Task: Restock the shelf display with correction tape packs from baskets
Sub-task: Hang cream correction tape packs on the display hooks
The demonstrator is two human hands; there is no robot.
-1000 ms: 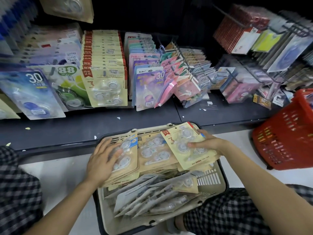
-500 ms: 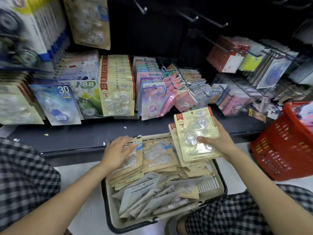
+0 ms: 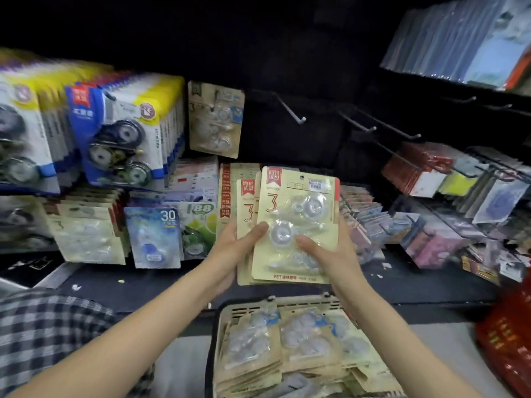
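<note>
I hold a small stack of beige correction tape packs (image 3: 298, 202), each marked with a red "3", upright in front of the shelf. My left hand (image 3: 238, 248) grips the stack's left edge with the thumb on the front. My right hand (image 3: 327, 254) grips the right side, thumb across the clear blisters. Below, the beige basket (image 3: 247, 310) holds several more of the same packs (image 3: 304, 340). Behind the held stack a row of matching packs (image 3: 227, 196) stands on the shelf, and one pack (image 3: 215, 119) hangs on a hook above.
Bare metal hooks (image 3: 290, 109) jut from the dark back panel at upper centre. Blue and yellow tape packs (image 3: 120, 133) hang at left. Other stationery packs (image 3: 431, 225) crowd the right. A red basket (image 3: 508, 337) stands at the right edge. The black shelf ledge (image 3: 143, 285) runs below.
Both hands rose from the basket. The right hand lifted the packs up to the shelf, the left hand left the basket stack and took hold of their left edge. The view tilted upward.
</note>
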